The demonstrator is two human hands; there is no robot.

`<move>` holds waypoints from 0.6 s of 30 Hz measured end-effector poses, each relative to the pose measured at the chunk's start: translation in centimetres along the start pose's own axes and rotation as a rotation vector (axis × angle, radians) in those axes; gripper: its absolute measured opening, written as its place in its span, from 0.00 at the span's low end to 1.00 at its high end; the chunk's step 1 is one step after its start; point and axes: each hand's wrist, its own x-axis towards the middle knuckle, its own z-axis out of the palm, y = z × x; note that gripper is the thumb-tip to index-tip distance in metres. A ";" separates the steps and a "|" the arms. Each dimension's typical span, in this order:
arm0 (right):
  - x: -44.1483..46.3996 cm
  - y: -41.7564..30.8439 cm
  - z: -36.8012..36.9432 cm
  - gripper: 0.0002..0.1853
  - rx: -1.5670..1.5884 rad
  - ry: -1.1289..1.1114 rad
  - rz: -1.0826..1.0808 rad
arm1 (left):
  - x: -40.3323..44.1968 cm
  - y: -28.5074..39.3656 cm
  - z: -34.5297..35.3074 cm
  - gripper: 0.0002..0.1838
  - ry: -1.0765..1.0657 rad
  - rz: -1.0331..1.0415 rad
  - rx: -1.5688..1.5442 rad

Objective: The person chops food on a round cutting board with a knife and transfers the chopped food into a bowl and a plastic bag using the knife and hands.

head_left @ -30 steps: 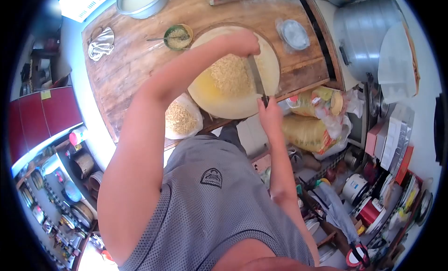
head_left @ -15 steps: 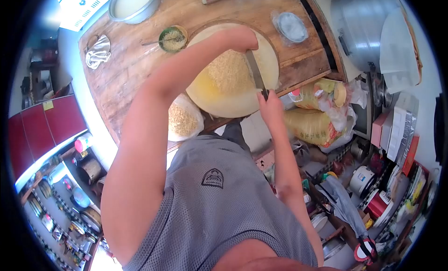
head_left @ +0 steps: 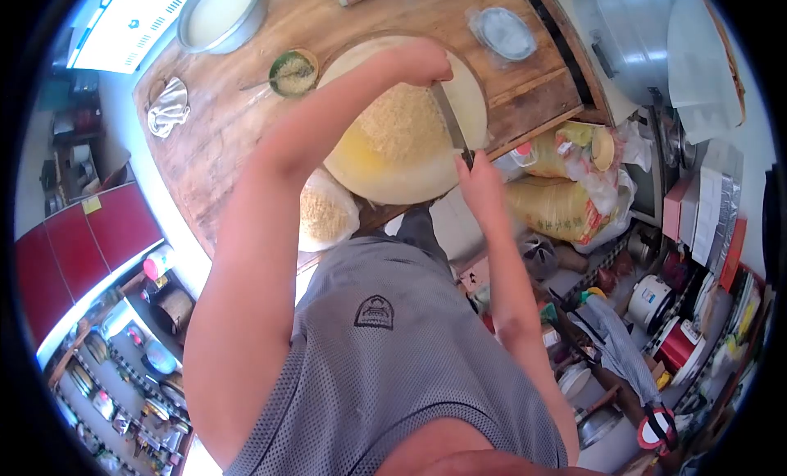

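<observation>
A long-bladed knife (head_left: 452, 125) lies across the right part of a round pale chopping board (head_left: 474, 107). My right hand (head_left: 484, 183) is closed around its dark handle at the board's near right edge. At the blade's far end is my left hand (head_left: 424, 63), closed on it, with most of the fingers hidden from view. To the left of the blade, a heap of pale yellow, finely chopped bits (head_left: 398, 125) spreads over the board. A yellower patch (head_left: 359, 150) shows at its lower left.
A clear bag of pale yellow bits (head_left: 322, 212) sits at the table's near edge. On the wooden table (head_left: 221, 86) are a green bowl with a spoon (head_left: 293, 72), a metal basin (head_left: 220, 18), a cloth (head_left: 169, 109) and a plastic-wrapped dish (head_left: 506, 33). Filled sacks (head_left: 553, 207) stand at right.
The whole view has shifted slightly. Both hands stay on the knife, whose blade sits at nearly the same place on the board, with a slightly different slant.
</observation>
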 end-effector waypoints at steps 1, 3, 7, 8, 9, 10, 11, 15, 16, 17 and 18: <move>0.5 0.0 0.1 0.19 -0.001 -0.022 0.000 | 0.2 -0.5 -0.5 0.04 0.001 0.004 0.011; -0.1 -0.3 -1.4 0.19 -0.004 -0.029 0.034 | 0.2 -0.2 -0.4 0.04 0.084 0.048 -0.036; 0.2 0.1 -0.1 0.18 -0.008 -0.068 0.083 | 1.0 0.1 0.3 0.04 0.084 0.084 -0.048; 0.2 0.5 -0.1 0.18 -0.008 -0.059 0.085 | 1.0 0.0 0.4 0.04 0.039 0.069 -0.041; 0.2 0.6 -0.3 0.18 0.004 -0.037 0.077 | 1.0 0.0 -0.1 0.04 -0.007 0.051 -0.032; 0.1 0.5 -0.4 0.18 0.018 -0.020 0.073 | 1.1 0.0 -0.6 0.04 -0.011 0.053 -0.030; -0.3 0.6 -0.7 0.18 0.022 -0.027 0.083 | 1.3 0.3 -0.7 0.04 0.017 0.039 -0.058; -0.3 0.9 -0.5 0.18 0.005 -0.014 0.049 | 2.0 0.1 0.5 0.03 0.011 0.075 -0.016; 0.2 1.3 -0.1 0.18 -0.004 0.003 0.004 | 2.2 0.0 0.6 0.03 0.015 0.082 -0.009; 0.6 1.9 -0.2 0.18 -0.002 0.015 0.003 | 2.4 -0.3 0.7 0.02 0.035 0.084 -0.027; 0.5 1.9 -0.7 0.18 0.015 0.011 0.034 | 2.2 0.1 0.4 0.02 0.047 0.084 -0.054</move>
